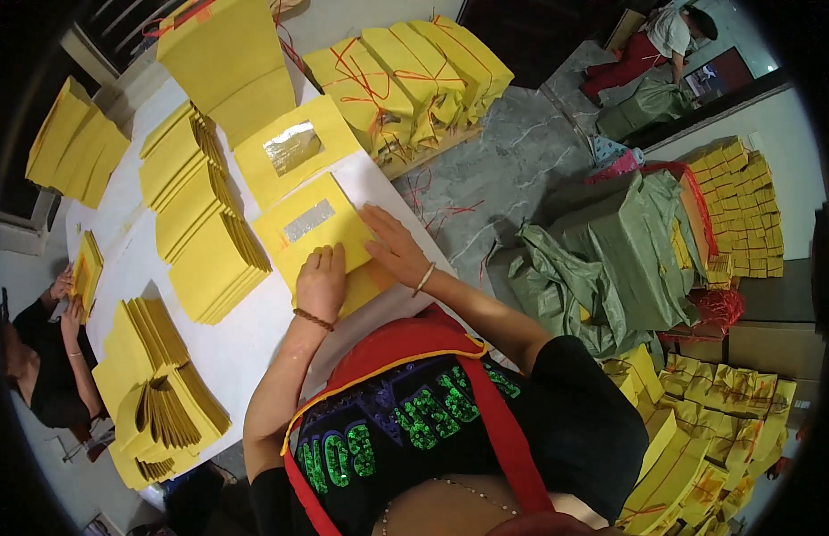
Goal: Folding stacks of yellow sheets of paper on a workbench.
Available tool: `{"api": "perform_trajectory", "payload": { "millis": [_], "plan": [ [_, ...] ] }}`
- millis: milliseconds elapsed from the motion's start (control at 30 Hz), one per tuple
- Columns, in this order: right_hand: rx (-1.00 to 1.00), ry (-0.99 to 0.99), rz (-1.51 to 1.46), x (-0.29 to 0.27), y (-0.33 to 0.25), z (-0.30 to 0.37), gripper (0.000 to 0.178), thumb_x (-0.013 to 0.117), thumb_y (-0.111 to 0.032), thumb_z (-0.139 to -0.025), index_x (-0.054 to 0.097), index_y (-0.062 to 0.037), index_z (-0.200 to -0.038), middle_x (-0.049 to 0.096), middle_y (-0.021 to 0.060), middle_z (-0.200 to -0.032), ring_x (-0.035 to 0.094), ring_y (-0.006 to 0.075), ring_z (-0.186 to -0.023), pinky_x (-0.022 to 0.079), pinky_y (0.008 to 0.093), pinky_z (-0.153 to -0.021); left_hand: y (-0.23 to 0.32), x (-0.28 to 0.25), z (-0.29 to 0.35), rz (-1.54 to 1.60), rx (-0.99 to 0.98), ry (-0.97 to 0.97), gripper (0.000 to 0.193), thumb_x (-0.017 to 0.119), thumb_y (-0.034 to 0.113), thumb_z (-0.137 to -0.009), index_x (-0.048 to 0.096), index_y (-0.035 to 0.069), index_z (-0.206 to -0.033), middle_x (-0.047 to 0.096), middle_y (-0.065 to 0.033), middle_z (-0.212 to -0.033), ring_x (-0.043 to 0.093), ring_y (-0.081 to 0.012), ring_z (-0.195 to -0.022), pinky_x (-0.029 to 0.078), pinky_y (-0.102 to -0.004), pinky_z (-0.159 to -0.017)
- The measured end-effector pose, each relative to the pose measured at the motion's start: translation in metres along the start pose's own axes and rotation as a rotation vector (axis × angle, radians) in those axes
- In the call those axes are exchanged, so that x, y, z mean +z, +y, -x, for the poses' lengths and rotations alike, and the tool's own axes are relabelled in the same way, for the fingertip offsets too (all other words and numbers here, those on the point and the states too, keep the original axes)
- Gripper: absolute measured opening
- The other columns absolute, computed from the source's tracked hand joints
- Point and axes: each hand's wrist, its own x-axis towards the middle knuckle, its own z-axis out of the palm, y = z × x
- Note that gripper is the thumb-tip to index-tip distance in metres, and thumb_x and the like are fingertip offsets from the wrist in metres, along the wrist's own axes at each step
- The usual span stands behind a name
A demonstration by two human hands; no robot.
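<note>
A sheet of yellow paper [336, 195] with a silver foil rectangle [308, 221] lies at the near right edge of the white table. My left hand [320, 279] is closed at its near side, fingers bent and together against the paper; the thumb is hidden. Along the sheet's right edge rests my right hand [398, 247], open, with its fingers stretched out on the paper. An orange-tinted yellow surface [372, 279] shows between my hands. Just beyond is another yellow sheet [254, 171] bearing a larger silver rectangle [293, 147].
Folded yellow stacks [200, 237] and a fanned bundle [160, 402] cover much of the white table [289, 255]. A co-worker's hands [69, 299] hold yellow paper at left. Tied yellow bundles [406, 76] stand beyond. Green sacks [602, 268] sit at right; another person [651, 54] bends far right.
</note>
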Motion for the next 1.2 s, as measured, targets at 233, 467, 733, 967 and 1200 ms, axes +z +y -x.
{"api": "perform_trajectory", "payload": {
  "millis": [233,467,733,967,1200],
  "plan": [
    [0.315,0.249,-0.517,0.000,0.000,0.002,0.045,0.029,-0.028,-0.097,0.035,-0.0007,-0.133,0.041,0.0123,-0.132,0.040,0.0217,-0.121,0.027,0.0332,-0.103,-0.028,-0.112,0.010,0.606,-0.239,0.233,0.049,0.043,-0.009,-0.072,0.053,0.001,-0.119,0.059,-0.0190,-0.105,0.056,-0.0334,-0.097,0.043,-0.0382,-0.086],
    [0.364,0.180,-0.330,0.015,0.027,0.007,0.044,0.027,-0.028,-0.097,0.044,0.0014,-0.126,0.049,0.0142,-0.124,0.044,0.0205,-0.118,0.029,0.0310,-0.103,-0.080,-0.150,0.032,-0.189,-0.181,0.542,0.051,0.043,-0.012,-0.068,0.057,0.002,-0.115,0.060,-0.0147,-0.109,0.054,-0.0315,-0.101,0.041,-0.0376,-0.090],
    [0.478,0.097,-0.625,0.018,0.020,0.007,0.037,0.037,-0.022,-0.096,0.047,0.0007,-0.123,0.053,0.0097,-0.119,0.047,0.0156,-0.111,0.035,0.0265,-0.095,-0.120,-0.102,0.063,-0.520,-0.274,0.418,0.045,0.052,0.000,-0.071,0.056,0.011,-0.114,0.059,-0.0036,-0.110,0.054,-0.0213,-0.096,0.039,-0.0346,-0.079],
    [0.421,0.087,-0.551,0.023,0.024,0.007,0.030,0.044,-0.014,-0.093,0.051,-0.0001,-0.118,0.054,0.0080,-0.116,0.050,0.0145,-0.105,0.038,0.0257,-0.090,-0.141,-0.082,0.062,-0.530,-0.283,0.250,0.040,0.052,0.007,-0.074,0.055,0.016,-0.113,0.058,0.0003,-0.105,0.054,-0.0184,-0.093,0.038,-0.0340,-0.076],
    [0.313,0.112,-0.436,0.025,0.030,0.008,0.027,0.051,-0.008,-0.089,0.055,-0.0012,-0.114,0.054,0.0087,-0.115,0.051,0.0168,-0.105,0.039,0.0276,-0.091,-0.145,-0.077,0.062,-0.389,-0.304,-0.074,0.050,0.054,0.008,-0.075,0.048,0.023,-0.123,0.049,-0.0026,-0.121,0.046,-0.0216,-0.108,0.034,-0.0405,-0.087]
  ]
}}
